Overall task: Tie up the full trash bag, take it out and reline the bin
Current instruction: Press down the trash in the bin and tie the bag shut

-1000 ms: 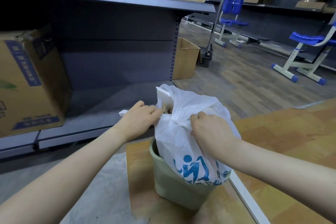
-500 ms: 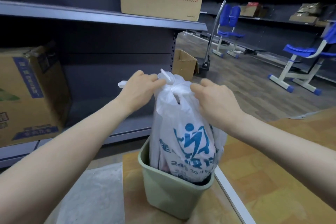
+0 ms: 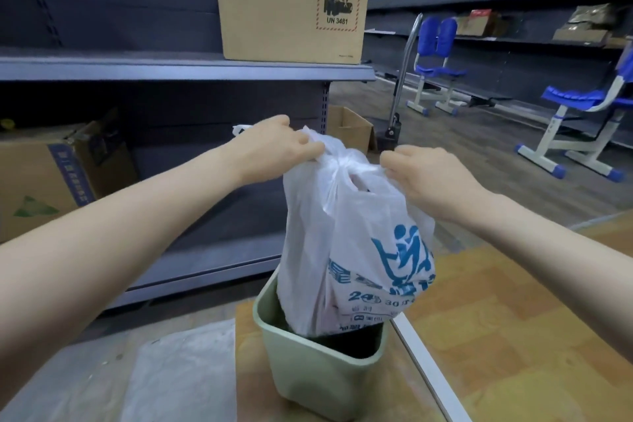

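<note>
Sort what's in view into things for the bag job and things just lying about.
In use: white plastic trash bag with blue print; pale green plastic bin; left hand; right hand.

Lying about: brown PICO cardboard box; blue plastic chairs; clear plastic sheet.

PICO cardboard box on grey shelf, blue chairs beyond

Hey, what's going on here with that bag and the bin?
A person is lifting a full white plastic bag with blue print out of a small pale green plastic bin. The left hand and right hand each pinch the gathered top beside the knot. The bag's bottom is just inside the bin's rim.
</note>
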Motion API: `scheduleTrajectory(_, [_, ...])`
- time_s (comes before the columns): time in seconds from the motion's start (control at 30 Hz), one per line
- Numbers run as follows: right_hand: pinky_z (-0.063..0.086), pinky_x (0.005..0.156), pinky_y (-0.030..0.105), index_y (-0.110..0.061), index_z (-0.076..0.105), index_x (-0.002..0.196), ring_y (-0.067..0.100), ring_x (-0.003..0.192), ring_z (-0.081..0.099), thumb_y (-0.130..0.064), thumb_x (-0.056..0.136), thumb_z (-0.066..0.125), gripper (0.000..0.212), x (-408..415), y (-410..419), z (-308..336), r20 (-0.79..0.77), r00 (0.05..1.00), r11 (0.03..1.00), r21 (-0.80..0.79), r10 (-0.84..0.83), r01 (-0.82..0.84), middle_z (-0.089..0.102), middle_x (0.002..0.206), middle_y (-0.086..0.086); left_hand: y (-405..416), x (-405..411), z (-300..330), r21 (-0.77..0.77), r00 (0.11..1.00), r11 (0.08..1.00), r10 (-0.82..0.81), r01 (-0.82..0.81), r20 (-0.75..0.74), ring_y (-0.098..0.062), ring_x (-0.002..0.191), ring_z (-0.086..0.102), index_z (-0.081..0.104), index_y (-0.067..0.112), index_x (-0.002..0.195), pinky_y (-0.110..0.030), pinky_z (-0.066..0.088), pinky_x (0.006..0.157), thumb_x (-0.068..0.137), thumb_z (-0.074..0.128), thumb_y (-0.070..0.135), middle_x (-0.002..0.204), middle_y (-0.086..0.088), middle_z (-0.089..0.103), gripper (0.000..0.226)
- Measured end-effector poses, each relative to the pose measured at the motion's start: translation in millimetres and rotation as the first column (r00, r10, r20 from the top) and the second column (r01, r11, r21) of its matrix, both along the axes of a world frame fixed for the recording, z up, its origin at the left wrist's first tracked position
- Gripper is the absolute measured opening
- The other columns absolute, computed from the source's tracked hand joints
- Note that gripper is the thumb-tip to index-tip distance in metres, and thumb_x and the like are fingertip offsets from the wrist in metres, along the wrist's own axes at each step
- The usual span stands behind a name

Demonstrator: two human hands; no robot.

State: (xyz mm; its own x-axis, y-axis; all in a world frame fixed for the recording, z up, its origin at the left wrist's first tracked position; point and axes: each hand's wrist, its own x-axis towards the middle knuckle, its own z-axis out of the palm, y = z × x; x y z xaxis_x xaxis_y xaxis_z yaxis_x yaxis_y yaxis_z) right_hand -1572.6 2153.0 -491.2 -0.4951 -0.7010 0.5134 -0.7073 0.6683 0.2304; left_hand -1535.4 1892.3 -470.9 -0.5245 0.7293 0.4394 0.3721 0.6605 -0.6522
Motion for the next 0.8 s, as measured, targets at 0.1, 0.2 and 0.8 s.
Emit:
scheduleTrajectory(0.1, [0.002, 0.044, 0.015, -0.011, 0.051, 0.074, 0.021, 0.04, 0.022, 0.004, 0.067, 0.069, 0.024, -3.9, 9.7, -3.1, -0.066, 0.996, 0.984, 0.17, 0.059, -0.047, 0.038, 0.058, 0.003, 0.7, 11.5, -4.6, -0.169, 1.0, 0.985, -0.01, 0.014, 0.024, -0.016, 0.033, 0.021, 0.053, 0.006, 0.07, -0.019, 0.017, 0.046, 0.052, 0.034, -0.017, 0.05, 0.001, 0.02, 0.035])
scheduleTrajectory(0.2, [-0.003, 0.046, 0.015, -0.011, 0.049, 0.078, 0.021, 0.038, 0.023, -0.006, 0.08, 0.052, 0.007, -10.8, 12.5, -2.8, -0.192, 0.956, 0.953, 0.248, 0.224, -0.174, 0.043, 0.054, 0.005, -6.5, 11.9, -12.9, -0.245, 1.0, 0.97, 0.005, -0.001, 0.013, -0.019, 0.037, 0.019, 0.036, 0.013, 0.078, -0.021, 0.027, 0.045, 0.061, 0.03, -0.016, 0.049, 0.0, 0.022, 0.034])
scheduleTrajectory(0.8, [0.02, 0.033, 0.014, -0.021, 0.038, 0.08, 0.018, 0.03, 0.041, -0.005, 0.062, 0.065, 0.035, -17.8, 39.3, -91.5, -0.138, 0.948, 0.953, 0.14, 0.286, -0.267, 0.047, 0.042, -0.004, -49.1, 28.0, -106.5, -0.03, 0.964, 0.983, 0.183, -0.181, 0.193, -0.023, 0.029, 0.025, 0.029, 0.018, 0.075, -0.023, 0.021, 0.041, 0.059, 0.076, 0.007, 0.039, 0.001, 0.039, 0.051])
